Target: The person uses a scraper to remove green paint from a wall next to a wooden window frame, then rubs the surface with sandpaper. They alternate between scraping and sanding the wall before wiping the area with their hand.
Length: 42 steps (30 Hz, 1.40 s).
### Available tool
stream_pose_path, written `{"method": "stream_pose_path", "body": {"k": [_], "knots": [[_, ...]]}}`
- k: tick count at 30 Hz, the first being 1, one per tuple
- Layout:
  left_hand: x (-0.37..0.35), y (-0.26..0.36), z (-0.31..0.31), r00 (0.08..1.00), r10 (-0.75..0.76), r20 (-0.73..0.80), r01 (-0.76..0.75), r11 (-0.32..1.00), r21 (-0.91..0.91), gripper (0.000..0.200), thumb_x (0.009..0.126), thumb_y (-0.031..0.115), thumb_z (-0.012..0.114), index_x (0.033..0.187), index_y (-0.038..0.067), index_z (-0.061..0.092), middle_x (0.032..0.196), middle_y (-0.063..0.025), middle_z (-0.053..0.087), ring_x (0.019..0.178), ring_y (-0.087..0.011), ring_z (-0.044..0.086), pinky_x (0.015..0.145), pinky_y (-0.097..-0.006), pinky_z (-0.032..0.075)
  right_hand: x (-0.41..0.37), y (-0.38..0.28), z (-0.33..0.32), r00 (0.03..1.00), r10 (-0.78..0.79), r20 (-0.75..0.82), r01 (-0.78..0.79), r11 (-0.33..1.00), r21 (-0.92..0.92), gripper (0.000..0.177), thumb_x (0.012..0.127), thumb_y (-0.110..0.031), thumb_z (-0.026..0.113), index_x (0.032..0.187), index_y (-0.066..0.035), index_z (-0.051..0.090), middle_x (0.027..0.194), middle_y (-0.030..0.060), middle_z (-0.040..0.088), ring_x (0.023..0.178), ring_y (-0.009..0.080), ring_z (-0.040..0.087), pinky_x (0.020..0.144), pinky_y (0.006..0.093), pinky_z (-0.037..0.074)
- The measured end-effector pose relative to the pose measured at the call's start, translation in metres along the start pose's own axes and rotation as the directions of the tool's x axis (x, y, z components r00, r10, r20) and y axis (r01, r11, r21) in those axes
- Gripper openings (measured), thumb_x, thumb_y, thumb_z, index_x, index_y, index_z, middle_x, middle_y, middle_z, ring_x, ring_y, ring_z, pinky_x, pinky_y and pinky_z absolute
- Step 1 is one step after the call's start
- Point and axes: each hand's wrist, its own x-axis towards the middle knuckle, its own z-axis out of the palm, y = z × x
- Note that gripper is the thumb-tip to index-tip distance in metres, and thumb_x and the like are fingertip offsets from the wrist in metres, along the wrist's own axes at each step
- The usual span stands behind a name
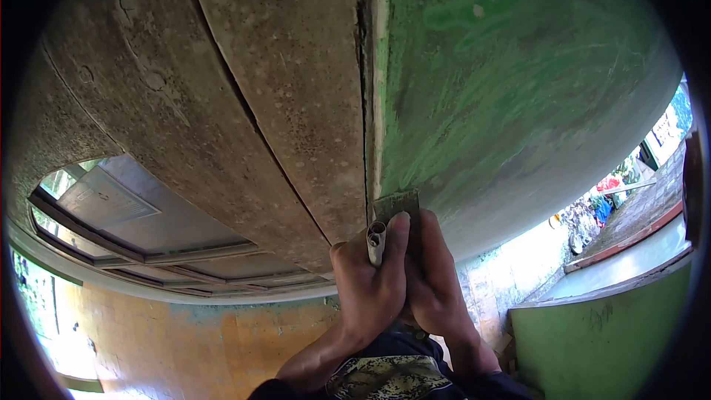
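Note:
A flat metal scraper (pixel 398 201) lies with its front edge against the green painted wall (pixel 474 96), right beside a narrow upright joint. My left hand (pixel 370 285) is closed around it, thumb stretched along the blade. Out of the same fist sticks a pale rolled piece (pixel 376 243) with an open, tube-like end; its material I cannot tell. Pressed close against the left, my right hand (pixel 437 274) is closed on the scraper too, fingers along the blade's right side. Their grip hides the scraper's lower part. Streaks and scuffs mark the green paint above.
Worn brown boards (pixel 289 52) with dark gaps adjoin the green surface on the left. A framed window (pixel 141 207) is set farther left. Below runs a yellow-orange wall (pixel 222 341). At lower right stands a low green wall (pixel 600 341), with a ledge (pixel 629 255) behind it.

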Motion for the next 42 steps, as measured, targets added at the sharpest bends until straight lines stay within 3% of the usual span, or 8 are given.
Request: {"method": "stream_pose_path", "body": {"k": [5,15,17,21,24,26,29,42], "knots": [[-0.001,-0.006,0.002,0.999,0.020,-0.031,-0.020,1.000,0.011,0.036,0.098,0.016,0.062,0.068,-0.004,0.056,0.053,-0.0057,0.051,0.052,-0.0061,0.045,0.044,-0.0315,0.034,-0.006,0.004,0.002,0.991,0.130,-0.009,-0.129,0.987,0.093,0.037,0.098,-0.001,0.047,0.133,-0.001,0.038,0.103,0.0139,0.059,0.092,0.0177,0.056,0.080,0.0305,0.047],[0.003,-0.011,0.004,0.999,0.035,-0.001,-0.035,0.999,0.012,0.038,0.099,0.018,0.060,0.068,-0.003,0.056,0.052,-0.0058,0.050,0.051,-0.0069,0.045,0.044,-0.0318,0.033,0.000,-0.004,-0.006,0.989,0.147,0.028,-0.148,0.988,0.038,0.037,0.097,0.001,0.045,0.133,-0.001,0.038,0.109,0.0159,0.060,0.097,0.0205,0.058,0.084,0.0322,0.047],[-0.002,-0.009,0.002,0.999,-0.030,0.018,0.030,1.000,0.004,0.034,0.100,0.016,0.059,0.070,0.001,0.057,0.061,0.0045,0.052,0.058,-0.0035,0.044,0.047,-0.0265,0.031,-0.005,0.009,-0.006,1.000,0.026,0.007,-0.026,0.998,-0.050,0.037,0.096,0.002,0.045,0.133,-0.001,0.038,0.110,0.0171,0.060,0.097,0.0211,0.058,0.084,0.0329,0.047],[-0.001,-0.012,0.001,1.000,0.004,-0.007,-0.003,0.996,0.087,0.033,0.100,0.016,0.059,0.071,0.000,0.059,0.062,0.0042,0.053,0.058,-0.0035,0.044,0.048,-0.0262,0.032,-0.003,0.004,-0.002,1.000,0.021,-0.017,-0.022,1.000,-0.022,0.039,0.096,0.003,0.046,0.134,0.000,0.037,0.111,0.0189,0.060,0.098,0.0224,0.060,0.085,0.0326,0.047],[-0.004,-0.010,0.002,0.998,-0.057,0.020,0.057,0.998,0.004,0.032,0.100,0.017,0.059,0.072,0.000,0.060,0.064,0.0032,0.055,0.059,-0.0035,0.046,0.048,-0.0258,0.033,-0.008,0.002,-0.006,0.975,0.222,0.032,-0.222,0.975,0.023,0.041,0.095,0.003,0.047,0.135,0.001,0.036,0.111,0.0203,0.060,0.101,0.0242,0.061,0.086,0.0324,0.047],[-0.003,-0.017,0.004,0.999,0.029,-0.019,-0.027,0.997,0.078,0.032,0.099,0.018,0.060,0.074,-0.001,0.060,0.067,0.0026,0.057,0.061,-0.0035,0.048,0.049,-0.0251,0.035,-0.005,0.022,-0.003,0.999,-0.034,-0.040,0.031,0.997,-0.066,0.044,0.095,0.003,0.047,0.137,0.000,0.036,0.112,0.0212,0.060,0.103,0.0264,0.062,0.087,0.0324,0.047],[0.006,-0.008,0.003,0.994,0.106,-0.007,-0.106,0.994,0.019,0.030,0.100,0.019,0.061,0.076,0.000,0.060,0.069,0.0024,0.058,0.063,-0.0038,0.050,0.050,-0.0244,0.036,0.005,0.013,-0.006,0.993,-0.119,0.009,0.119,0.991,-0.060,0.046,0.094,0.003,0.047,0.138,0.000,0.035,0.114,0.0214,0.060,0.105,0.0271,0.061,0.088,0.0333,0.047],[-0.003,-0.031,0.007,0.998,0.035,-0.048,-0.029,0.991,0.133,0.036,0.099,0.019,0.061,0.071,-0.004,0.058,0.054,-0.0038,0.053,0.053,-0.0070,0.046,0.046,-0.0314,0.035,-0.006,0.022,-0.009,0.991,0.136,0.000,-0.136,0.991,-0.020,0.044,0.094,0.002,0.047,0.137,-0.002,0.035,0.109,0.0226,0.062,0.102,0.0368,0.063,0.088,0.0371,0.047]]}}
